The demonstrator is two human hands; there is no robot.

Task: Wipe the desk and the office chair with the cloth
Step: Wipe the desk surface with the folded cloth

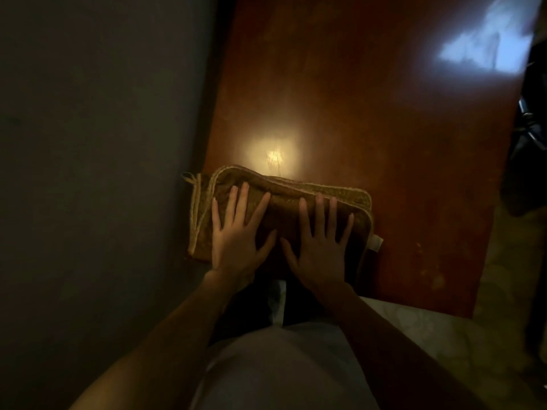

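Note:
A folded brown cloth (284, 199) with a pale trim lies on the near left part of the reddish wooden desk (370, 113). Its left edge hangs slightly over the desk's left side. My left hand (236, 232) presses flat on the cloth's left half with fingers spread. Beside it, my right hand (321, 238) lies flat on the right half, fingers also spread and straight. A small white tag (377, 243) sticks out at the cloth's right edge. The dark office chair (525, 161) shows partly at the right border.
A grey wall (97, 173) runs along the desk's left side. Two light reflections shine on the desk, one just beyond the cloth and one at the far right. Pale floor (444, 335) shows below the desk's near edge on the right.

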